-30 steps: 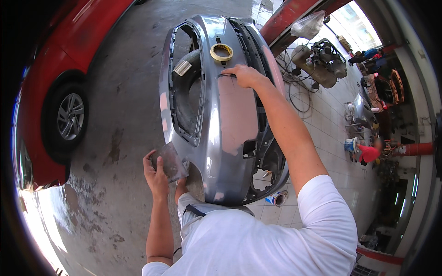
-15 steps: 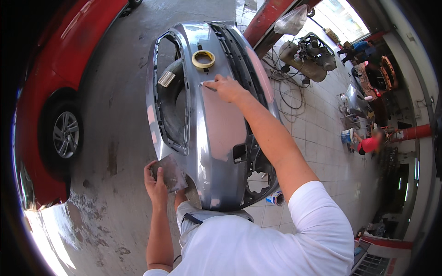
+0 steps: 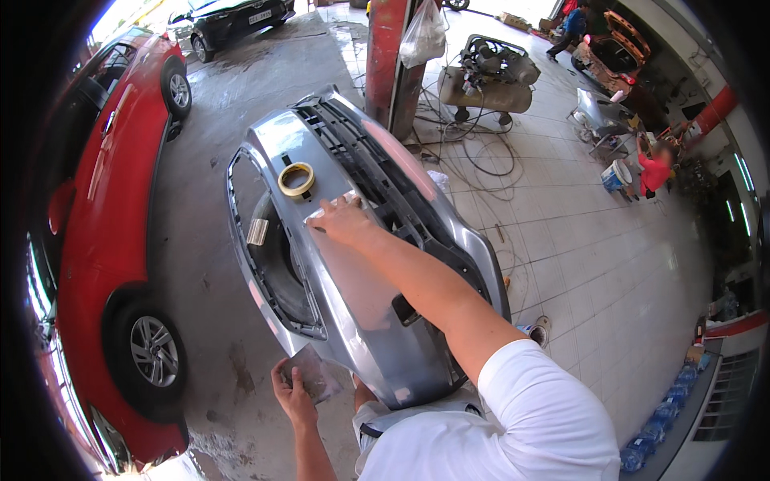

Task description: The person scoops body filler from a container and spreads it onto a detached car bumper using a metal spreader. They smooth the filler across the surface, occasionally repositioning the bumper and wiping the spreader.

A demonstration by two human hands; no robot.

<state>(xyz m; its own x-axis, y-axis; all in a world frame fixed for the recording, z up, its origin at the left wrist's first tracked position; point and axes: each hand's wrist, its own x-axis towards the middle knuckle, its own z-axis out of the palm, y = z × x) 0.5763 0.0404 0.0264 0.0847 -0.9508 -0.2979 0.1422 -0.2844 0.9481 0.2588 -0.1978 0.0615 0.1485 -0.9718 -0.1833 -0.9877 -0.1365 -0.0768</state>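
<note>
A grey car bumper [image 3: 421, 365] lies before me, with a dull pink filler patch [image 3: 349, 276] on its face. My right hand [image 3: 341, 220] rests at the far end of this patch, its fingers bent down against the surface. A thin pale edge shows at the fingertips; the hand hides what it belongs to. Beyond that hand, a roll of masking tape [image 3: 297, 191] sits on the bumper. My left hand [image 3: 295, 391] grips a thin, square, smeared plate [image 3: 321, 380] beside the bumper's near left corner, apart from the patch.
A tyre [image 3: 275, 268] and a small silvery block [image 3: 257, 232] show at the bumper's left opening. A red car [image 3: 108, 264] stands left. Ahead are a red post [image 3: 383, 64], an air compressor [image 3: 489, 86] and loose hoses [image 3: 481, 164]. A person in red [image 3: 654, 172] crouches far right.
The view has swung, so the bumper sits lower and more slanted. My right hand has gone from a pointing index finger to several fingers laid across the surface. My left still holds the plate.
</note>
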